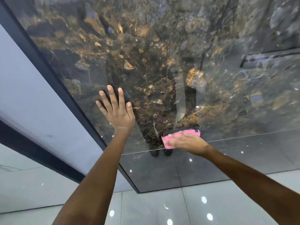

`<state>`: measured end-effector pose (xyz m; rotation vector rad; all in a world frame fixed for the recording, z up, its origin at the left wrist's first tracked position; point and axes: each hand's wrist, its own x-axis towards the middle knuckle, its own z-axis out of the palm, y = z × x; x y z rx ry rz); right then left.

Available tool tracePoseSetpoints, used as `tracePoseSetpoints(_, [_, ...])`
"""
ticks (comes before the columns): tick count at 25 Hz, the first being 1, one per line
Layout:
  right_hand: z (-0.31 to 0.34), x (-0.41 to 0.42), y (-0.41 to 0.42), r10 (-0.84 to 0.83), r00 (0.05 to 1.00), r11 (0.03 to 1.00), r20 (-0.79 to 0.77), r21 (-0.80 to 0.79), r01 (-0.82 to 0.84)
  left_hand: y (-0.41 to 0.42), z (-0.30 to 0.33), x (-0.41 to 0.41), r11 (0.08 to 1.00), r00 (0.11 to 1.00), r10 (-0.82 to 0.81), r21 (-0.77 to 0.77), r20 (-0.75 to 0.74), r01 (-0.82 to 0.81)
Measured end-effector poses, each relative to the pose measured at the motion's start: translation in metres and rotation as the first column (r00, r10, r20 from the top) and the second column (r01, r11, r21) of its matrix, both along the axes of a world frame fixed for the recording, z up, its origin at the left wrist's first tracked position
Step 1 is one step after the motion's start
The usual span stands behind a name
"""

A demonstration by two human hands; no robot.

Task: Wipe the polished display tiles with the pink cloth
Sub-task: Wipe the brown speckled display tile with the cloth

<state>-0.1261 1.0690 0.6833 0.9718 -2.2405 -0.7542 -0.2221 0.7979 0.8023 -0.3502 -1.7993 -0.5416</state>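
Note:
A big polished display tile [162, 54] with dark brown, gold and grey marbling stands upright in front of me. My left hand [116, 109] lies flat against it with its fingers spread and straight. Lower right, my right hand [185, 141] presses the pink cloth [168, 140] onto the tile near its bottom edge, fingers extended over the cloth. Most of the cloth is hidden under the hand. A plain dark grey tile [211, 161] sits below the marbled one.
A dark frame edge [53, 73] runs diagonally along the tile's left side, with a pale wall panel [24, 95] beyond it. Glossy light floor tiles [146, 208] reflect ceiling lights below. My reflection shows in the polished surface.

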Motion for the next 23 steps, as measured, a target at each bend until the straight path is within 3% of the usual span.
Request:
tracePoseSetpoints(2, [0.057,-0.008,-0.005,-0.047,0.982,0.968,-0.183,-0.251,-0.001,-0.001,-0.004,0.001,1.0,1.0,0.003,0.002,0.0,-0.003])
tracePoseSetpoints(3, [0.09,-0.015,-0.006,-0.125,0.966,0.881,-0.227,-0.473,0.003,-0.001,-0.004,0.001,1.0,1.0,0.007,-0.001,0.001,-0.007])
tracePoseSetpoints(5, [0.13,-0.02,-0.015,-0.332,0.915,0.534,-0.23,-0.845,-0.019,-0.001,0.0,0.002,1.0,1.0,-0.01,0.007,0.016,0.01])
tracePoseSetpoints(7, [0.11,-0.018,-0.028,-0.494,0.863,0.087,-0.102,-0.994,-0.068,-0.002,0.003,0.006,0.999,0.999,-0.033,0.0,0.04,0.033])
tracePoseSetpoints(9, [0.059,-0.01,-0.038,-0.5,0.856,-0.382,0.135,-0.921,-0.078,-0.011,-0.012,0.011,0.997,0.996,-0.053,-0.044,0.068,0.057])
tracePoseSetpoints(11, [0.017,-0.009,-0.057,-0.342,0.865,-0.82,0.367,-0.566,-0.084,-0.022,-0.046,0.013,0.989,0.996,-0.055,-0.132,0.074,0.065])
tracePoseSetpoints(12, [0.006,-0.014,-0.075,-0.245,0.858,-0.922,0.451,-0.382,-0.063,-0.028,-0.064,0.012,0.983,0.995,-0.051,-0.173,0.085,0.065])
tracePoseSetpoints(14, [-0.009,-0.019,-0.138,-0.061,0.863,-0.966,0.502,-0.248,0.076,-0.034,-0.087,0.007,0.972,0.998,-0.028,-0.23,0.058,0.04])
tracePoseSetpoints(17, [-0.023,-0.005,-0.242,0.261,0.789,-0.807,0.557,-0.322,0.495,-0.034,-0.09,-0.002,0.97,1.0,0.01,-0.243,-0.003,-0.011])
tracePoseSetpoints(18, [-0.032,-0.002,-0.252,0.281,0.776,-0.76,0.564,-0.363,0.539,-0.033,-0.09,-0.004,0.966,0.999,0.009,-0.258,-0.037,-0.018])
tracePoseSetpoints(20, [-0.045,-0.005,-0.216,0.205,0.757,-0.739,0.62,-0.409,0.535,-0.034,-0.094,-0.005,0.963,0.997,0.015,-0.266,-0.074,-0.034])
tracePoseSetpoints(23, [-0.059,-0.007,-0.093,-0.073,0.743,-0.84,0.665,-0.443,0.314,-0.033,-0.094,-0.005,0.967,0.996,0.015,-0.252,-0.086,-0.036])
